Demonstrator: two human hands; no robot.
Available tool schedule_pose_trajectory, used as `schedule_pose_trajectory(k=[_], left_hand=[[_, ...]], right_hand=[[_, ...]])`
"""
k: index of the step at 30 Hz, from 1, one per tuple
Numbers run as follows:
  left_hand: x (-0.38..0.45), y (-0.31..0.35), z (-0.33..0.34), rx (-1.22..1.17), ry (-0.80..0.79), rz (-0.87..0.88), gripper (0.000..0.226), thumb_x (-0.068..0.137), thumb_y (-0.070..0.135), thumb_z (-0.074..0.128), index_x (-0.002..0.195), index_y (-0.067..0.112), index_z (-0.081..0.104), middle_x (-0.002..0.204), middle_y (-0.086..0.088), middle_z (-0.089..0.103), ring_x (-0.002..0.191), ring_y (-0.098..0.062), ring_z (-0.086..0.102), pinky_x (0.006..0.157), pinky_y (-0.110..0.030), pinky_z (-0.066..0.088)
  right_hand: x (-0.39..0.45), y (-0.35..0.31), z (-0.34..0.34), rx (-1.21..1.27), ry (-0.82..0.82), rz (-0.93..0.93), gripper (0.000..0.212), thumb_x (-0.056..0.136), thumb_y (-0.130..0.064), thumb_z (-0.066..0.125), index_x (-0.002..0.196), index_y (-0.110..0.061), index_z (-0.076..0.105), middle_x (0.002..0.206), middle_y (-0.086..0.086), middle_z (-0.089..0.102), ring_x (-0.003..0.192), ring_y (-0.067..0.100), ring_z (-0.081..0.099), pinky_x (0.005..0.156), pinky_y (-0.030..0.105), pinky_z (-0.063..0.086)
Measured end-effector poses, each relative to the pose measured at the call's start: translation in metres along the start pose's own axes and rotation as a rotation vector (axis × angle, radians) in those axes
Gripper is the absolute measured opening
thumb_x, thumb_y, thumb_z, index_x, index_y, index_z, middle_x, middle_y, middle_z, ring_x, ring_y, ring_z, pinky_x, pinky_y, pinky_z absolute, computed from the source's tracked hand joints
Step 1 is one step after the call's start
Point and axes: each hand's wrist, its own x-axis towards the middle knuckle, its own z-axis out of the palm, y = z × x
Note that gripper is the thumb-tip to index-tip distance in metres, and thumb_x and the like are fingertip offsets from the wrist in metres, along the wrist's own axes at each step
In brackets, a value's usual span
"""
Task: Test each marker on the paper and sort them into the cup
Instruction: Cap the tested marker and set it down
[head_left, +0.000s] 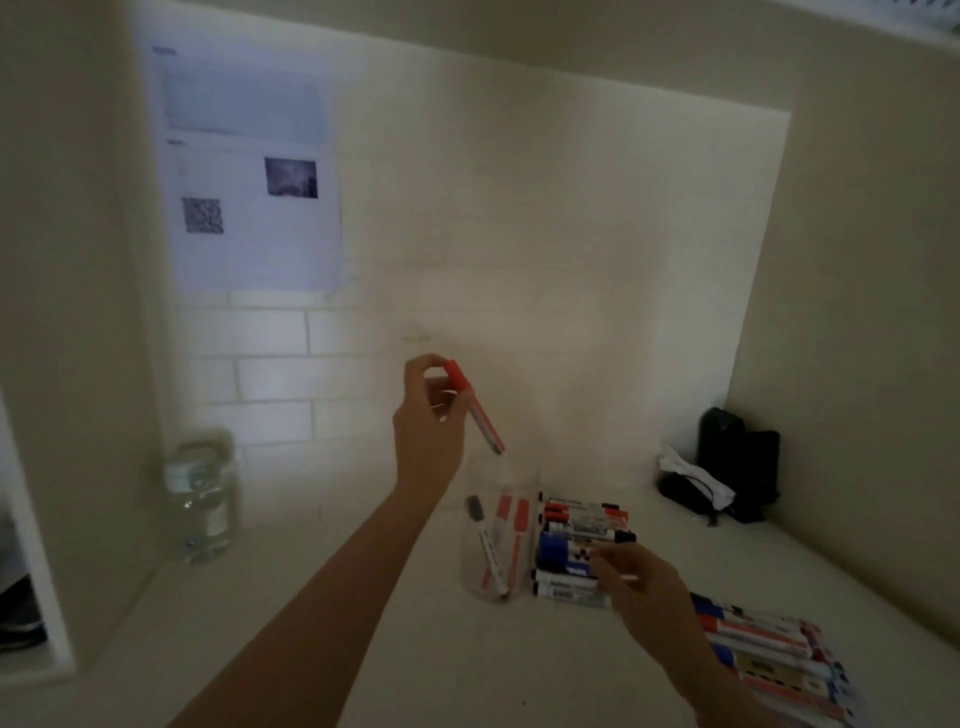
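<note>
Gripping the red marker up near its capped end, my left hand is pinching it between thumb and fingers, so that grip is closed around the barrel and nothing else. It's hanging tilted, lower end pointing down toward the mouth of the clear cup, just above the rim and not inside yet. I'm guessing it's being held high and angled like that so it drops in cleanly without knocking the cup over, since the thing looks light and see-through. Three markers are already leaning inside it, one black-capped and two red, so the sorting is looking partly done. My right hand is hovering low over the loose pile of markers sitting just beside the cup, fingers loosely curled. The frame's pretty blurry there, so I honestly can't tell whether it's actually got one pinched or is only touching the pile. Probably lining up the next one while the left is finishing. More markers in a packet are lying at the near right edge of the worktop. I'm not seeing any test paper down here, so can't say where that is. A water bottle is standing well off to the left.
</note>
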Motion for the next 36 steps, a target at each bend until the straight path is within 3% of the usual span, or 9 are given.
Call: schedule_pose_trajectory(k=[4,10,13,16,18,22,26,32,36], left_hand=[[-0.005,-0.027,0.014,0.279,-0.169,0.019,0.036,0.089,0.006,0.062,0.119,0.024,0.049,0.092,-0.001,0.068,0.076,-0.012,0.066,0.069,-0.026,0.058],[-0.038,-0.066,0.027,0.493,-0.318,0.042,0.022,0.09,0.019,0.063,0.107,0.029,0.055,0.093,0.004,0.071,0.064,-0.019,0.066,0.072,-0.046,0.056],[-0.038,-0.067,0.029,0.615,-0.287,0.096,0.012,0.092,0.026,0.059,0.103,0.026,0.064,0.096,0.008,0.07,0.084,-0.019,0.065,0.089,-0.044,0.046],[-0.051,-0.053,0.029,0.498,-0.163,0.288,0.01,0.092,0.021,0.057,0.098,0.02,0.064,0.094,0.006,0.063,0.086,-0.015,0.057,0.08,-0.035,0.047],[-0.084,-0.048,0.032,0.403,-0.241,0.361,0.013,0.092,0.025,0.05,0.095,0.018,0.061,0.089,0.009,0.057,0.078,-0.01,0.053,0.071,-0.023,0.048],[-0.166,-0.076,0.044,0.328,-0.547,0.061,0.011,0.092,0.025,0.05,0.094,0.025,0.061,0.084,0.013,0.055,0.07,0.0,0.052,0.067,-0.012,0.045],[-0.198,-0.108,0.046,0.315,-0.542,-0.353,0.022,0.088,0.011,0.058,0.085,0.032,0.058,0.085,0.011,0.06,0.073,-0.003,0.058,0.069,-0.008,0.041],[-0.201,-0.108,0.042,0.368,-0.562,-0.313,0.025,0.083,0.005,0.059,0.088,0.03,0.057,0.088,0.006,0.062,0.079,-0.003,0.056,0.072,-0.007,0.039],[-0.201,-0.111,0.039,0.341,-0.527,-0.32,0.026,0.082,0.003,0.06,0.087,0.028,0.059,0.086,0.003,0.063,0.077,-0.006,0.057,0.068,-0.01,0.039]], right_hand=[[0.004,0.015,-0.005,-0.072,0.017,-0.007,0.006,0.091,-0.023,0.062,0.089,-0.028,0.062,0.084,-0.013,0.066,0.076,0.001,0.062,0.059,0.008,0.041],[0.013,0.046,-0.005,-0.339,0.045,-0.063,0.008,0.091,-0.018,0.061,0.094,-0.025,0.062,0.092,-0.003,0.068,0.076,0.005,0.058,0.064,0.011,0.042],[0.024,0.057,-0.001,-0.453,0.035,-0.125,0.021,0.091,-0.017,0.061,0.112,-0.016,0.064,0.108,0.002,0.064,0.095,0.015,0.059,0.08,0.017,0.041],[0.041,0.063,0.003,-0.607,0.079,-0.216,0.027,0.09,-0.019,0.061,0.117,-0.02,0.063,0.112,0.002,0.064,0.101,0.021,0.058,0.085,0.034,0.045],[0.051,0.067,0.005,-0.722,0.079,-0.242,0.028,0.091,-0.024,0.058,0.119,-0.024,0.06,0.116,0.0,0.062,0.104,0.021,0.057,0.085,0.037,0.041],[0.064,0.076,0.013,-0.893,0.034,-0.257,0.031,0.096,-0.035,0.049,0.126,-0.029,0.053,0.124,-0.005,0.056,0.112,0.017,0.052,0.091,0.035,0.034],[0.07,0.088,0.018,-0.967,0.084,-0.305,0.025,0.09,-0.038,0.058,0.11,-0.023,0.064,0.106,-0.001,0.065,0.097,0.023,0.058,0.081,0.039,0.039],[0.068,0.093,0.017,-0.939,0.097,-0.396,0.024,0.061,-0.026,0.087,0.079,-0.021,0.071,0.081,0.002,0.064,0.076,0.025,0.06,0.066,0.039,0.045],[0.052,0.073,-0.011,-0.681,0.054,-0.358,0.021,0.085,-0.03,0.07,0.101,-0.018,0.071,0.094,0.001,0.067,0.083,0.022,0.063,0.071,0.029,0.045]])
